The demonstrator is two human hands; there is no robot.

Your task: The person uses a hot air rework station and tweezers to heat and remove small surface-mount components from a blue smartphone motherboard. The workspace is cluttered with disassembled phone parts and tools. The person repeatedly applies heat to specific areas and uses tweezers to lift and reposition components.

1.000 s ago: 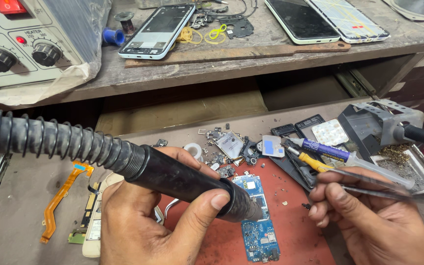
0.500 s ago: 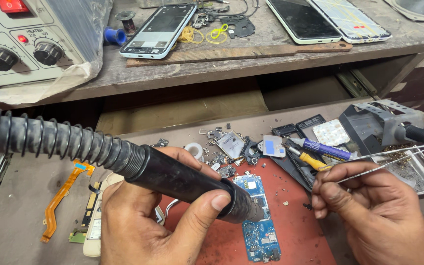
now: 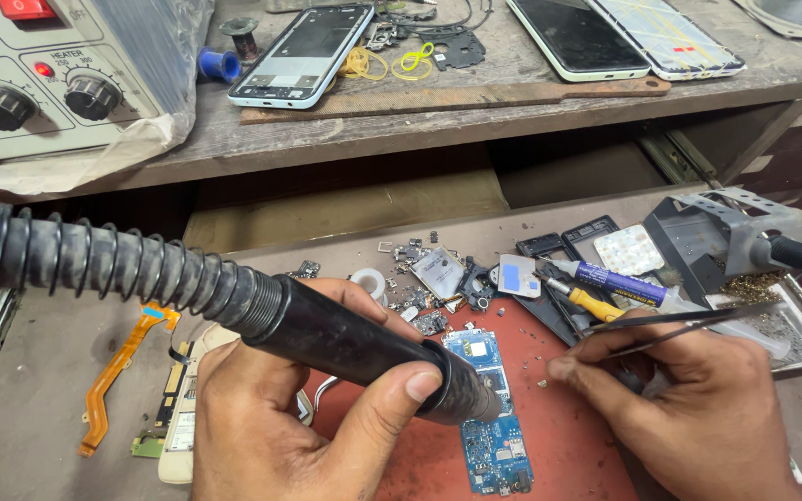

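The hot-air wand point(image 3: 355, 343), a black cylinder on a ribbed black hose point(image 3: 95, 264), runs its long axis from far left to near right, with its nozzle end pointing down and right at the blue circuit board point(image 3: 494, 436). That board lies lengthwise on the red mat point(image 3: 568, 427) on the counter point(image 3: 30, 417), its far end tucked under the nozzle. The left hand point(image 3: 280, 417) wraps the wand's barrel, its grip clamped with the thumb lying across the near side just behind the nozzle; the hose leaves the fist to the left and is cut off at the picture's edge. The right hand point(image 3: 689, 399) pinches thin metal tweezers point(image 3: 689, 325), grip clamped near their middle; they slant right and away, and which end bears the tips is hard to make out. Small phone parts point(image 3: 438, 278) lie scattered beyond the board.
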